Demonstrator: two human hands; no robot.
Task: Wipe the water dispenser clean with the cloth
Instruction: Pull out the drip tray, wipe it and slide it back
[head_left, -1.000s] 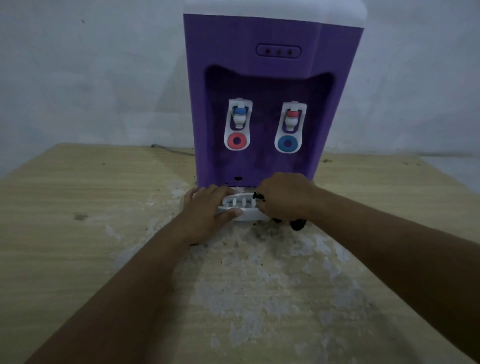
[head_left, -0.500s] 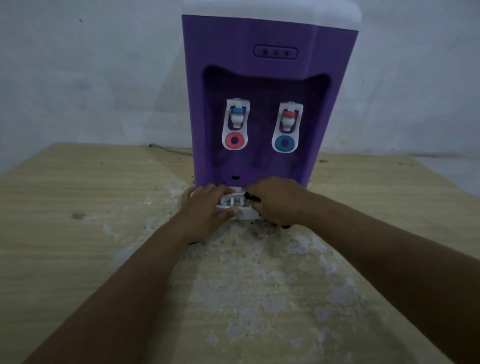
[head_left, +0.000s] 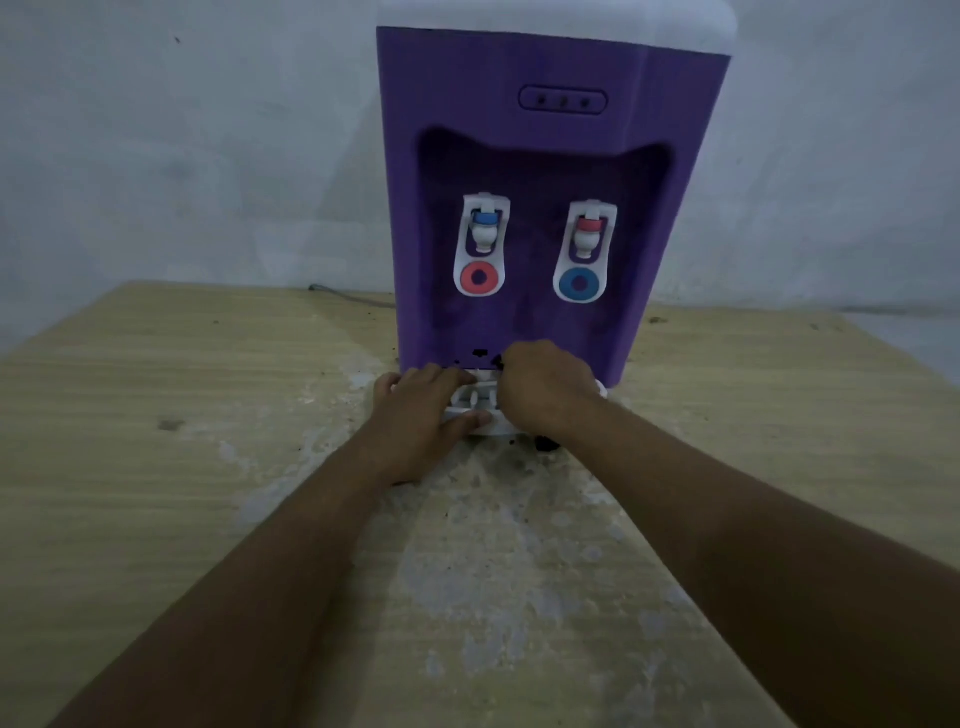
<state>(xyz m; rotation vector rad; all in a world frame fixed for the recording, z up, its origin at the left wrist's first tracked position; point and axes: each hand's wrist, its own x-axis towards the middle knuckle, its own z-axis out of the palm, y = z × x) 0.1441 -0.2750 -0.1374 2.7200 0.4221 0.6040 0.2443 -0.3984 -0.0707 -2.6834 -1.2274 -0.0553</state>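
head view: left hand (head_left: 415, 415) grips tray (head_left: 480, 399) edge, right hand (head_left: 540, 395) clutches cloth (head_left: 545, 443).

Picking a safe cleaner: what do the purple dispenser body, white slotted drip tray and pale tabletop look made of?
Purple water dispenser body: likely moulded plastic, matt, by its rounded edges. White slotted drip tray: plastic, slightly glossy. Pale tabletop: wood-grain pattern, probably laminate or veneer; whitish patches where the surface is worn.

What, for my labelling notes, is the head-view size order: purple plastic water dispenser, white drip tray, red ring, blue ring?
1. purple plastic water dispenser
2. white drip tray, partly hidden
3. red ring and blue ring: alike
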